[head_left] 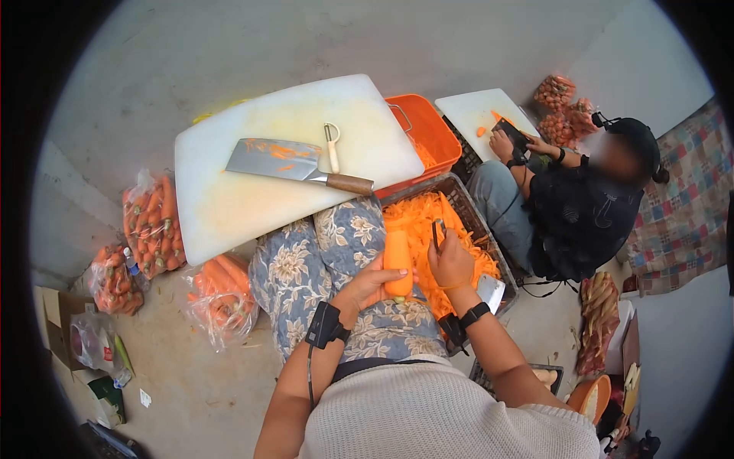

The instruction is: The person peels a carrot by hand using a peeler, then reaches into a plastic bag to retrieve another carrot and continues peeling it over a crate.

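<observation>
My left hand (372,281) is wrapped round the lower end of a thick, smooth orange carrot (397,260), held upright over my lap. To its right, my right hand (451,264) is closed on a slim dark peeler (438,231), which stands apart from the carrot. Its far end is small and hard to make out. Beneath the right hand, a heap of orange carrot peelings (420,210) fills a dark plastic crate (456,189).
Ahead, a large white cutting board (252,206) bears a cleaver (279,159) and a white peeler (332,149). An orange bin (428,126) stands behind the crate. Bagged carrots (153,218) lie at left. At right, a co-worker (589,206) cuts carrot on another board (478,107).
</observation>
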Demonstrator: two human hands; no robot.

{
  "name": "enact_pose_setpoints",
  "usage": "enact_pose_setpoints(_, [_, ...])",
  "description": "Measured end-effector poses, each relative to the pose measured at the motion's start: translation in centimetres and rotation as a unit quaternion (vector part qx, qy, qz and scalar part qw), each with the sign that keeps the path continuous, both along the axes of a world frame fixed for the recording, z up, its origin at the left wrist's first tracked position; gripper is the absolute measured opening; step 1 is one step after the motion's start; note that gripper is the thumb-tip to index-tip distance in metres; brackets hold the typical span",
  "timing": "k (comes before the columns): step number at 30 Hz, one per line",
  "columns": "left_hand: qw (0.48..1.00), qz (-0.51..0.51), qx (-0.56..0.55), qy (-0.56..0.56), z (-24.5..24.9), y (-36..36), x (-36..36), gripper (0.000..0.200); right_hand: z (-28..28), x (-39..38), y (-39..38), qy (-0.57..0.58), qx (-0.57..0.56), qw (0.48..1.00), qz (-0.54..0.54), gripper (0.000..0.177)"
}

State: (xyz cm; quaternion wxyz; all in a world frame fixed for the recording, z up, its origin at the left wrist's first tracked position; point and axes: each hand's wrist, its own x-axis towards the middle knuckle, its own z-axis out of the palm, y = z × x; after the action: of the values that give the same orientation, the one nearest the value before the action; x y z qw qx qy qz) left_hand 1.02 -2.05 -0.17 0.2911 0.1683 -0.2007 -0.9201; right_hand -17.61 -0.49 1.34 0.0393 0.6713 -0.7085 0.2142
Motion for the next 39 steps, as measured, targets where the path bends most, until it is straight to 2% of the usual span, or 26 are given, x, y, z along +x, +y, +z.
enact_pose_setpoints(1, [1.0,-0.002,0.005,0.009,-0.1,0.2,0.1,0.057,-2.1,-1.0,0.4,0.0,-0.001,1.0,-0.001,0.024])
enact_pose_setpoints(2, [1.0,-0.004,0.002,0.008,-0.2,0.5,0.1,0.057,-6.0,-3.4,0.5,0.081,0.165,0.983,0.014,0.023])
enact_pose_setpoints(3, [1.0,0.003,0.003,0.004,-0.2,0.6,0.1,0.057,-8.1,-4.7,0.4,0.161,0.323,0.932,0.031,0.023])
enact_pose_setpoints(6, [1.0,0.026,0.0,0.0,-0.4,0.2,0.2,0.056,-5.5,-4.4,2.2,0.15,0.349,0.925,0.025,0.031])
enact_pose_setpoints(10, [1.0,0.0,0.012,0.02,-0.7,0.2,0.3,0.056,-3.6,-4.0,2.5,0.153,0.37,0.915,0.056,0.027])
enact_pose_setpoints(13, [1.0,0.009,-0.009,0.009,-0.6,0.5,0.5,0.053,-3.1,-3.8,1.9,0.139,0.351,0.926,0.02,0.028])
enact_pose_setpoints(14, [1.0,0.01,-0.013,0.001,-0.7,0.5,0.4,0.051,-3.1,-3.3,1.9,0.015,0.275,0.961,0.002,0.029])
enact_pose_setpoints(15, [1.0,0.011,-0.014,0.008,-0.7,0.4,0.3,0.051,-2.9,-2.5,2.0,-0.109,0.193,0.975,-0.016,0.031])
enact_pose_setpoints(16, [0.999,0.017,0.013,0.024,-0.8,0.4,0.4,0.048,-2.0,-1.6,1.9,-0.104,0.192,0.976,-0.018,0.031])
enact_pose_setpoints(17, [0.998,0.021,0.039,0.037,-0.8,0.5,0.4,0.046,-1.0,-0.6,1.9,-0.292,0.189,0.938,-0.008,0.037])
enact_pose_setpoints(18, [0.998,0.016,0.039,0.038,-0.7,0.5,0.3,0.046,-0.1,0.5,1.8,-0.471,0.176,0.864,0.003,0.042])
enact_pose_setpoints(22, [0.998,-0.01,-0.033,0.045,-0.7,0.8,0.3,0.051,1.3,2.5,1.6,-0.419,0.188,0.888,0.024,0.052])
enact_pose_setpoints(25, [0.997,-0.03,-0.05,0.057,-0.5,0.9,0.3,0.054,1.4,1.7,1.5,-0.489,0.267,0.83,-0.018,0.064])
enact_pose_setpoints(28, [0.996,-0.041,-0.055,0.058,0.0,0.9,0.4,0.056,0.6,1.0,1.9,-0.481,0.239,0.844,0.005,0.066])
enact_pose_setpoints(32, [0.995,-0.052,-0.083,-0.033,0.4,1.3,0.3,0.062,-0.4,0.2,1.9,-0.477,0.272,0.836,0.014,0.065])
enact_pose_setpoints(34, [0.991,-0.057,-0.098,-0.076,0.6,1.4,0.3,0.066,0.4,0.4,2.0,-0.557,0.314,0.769,-0.017,0.062])
enact_pose_setpoints(35, [0.992,-0.055,-0.092,-0.071,0.9,1.4,0.3,0.065,0.9,0.5,2.2,-0.576,0.322,0.751,-0.022,0.052])
enact_pose_setpoints(36, [0.993,-0.052,-0.086,-0.066,1.1,1.4,0.3,0.065,0.6,0.2,2.3,-0.575,0.322,0.752,-0.02,0.052])
enact_pose_setpoints(38, [0.993,-0.056,-0.084,-0.067,0.5,1.3,0.3,0.062,-0.4,-0.7,2.4,-0.677,0.328,0.659,0.015,0.044])
enact_pose_setpoints(39, [0.993,-0.06,-0.082,-0.068,0.2,1.2,0.3,0.06,-0.5,-1.2,2.4,-0.676,0.33,0.658,0.015,0.044])
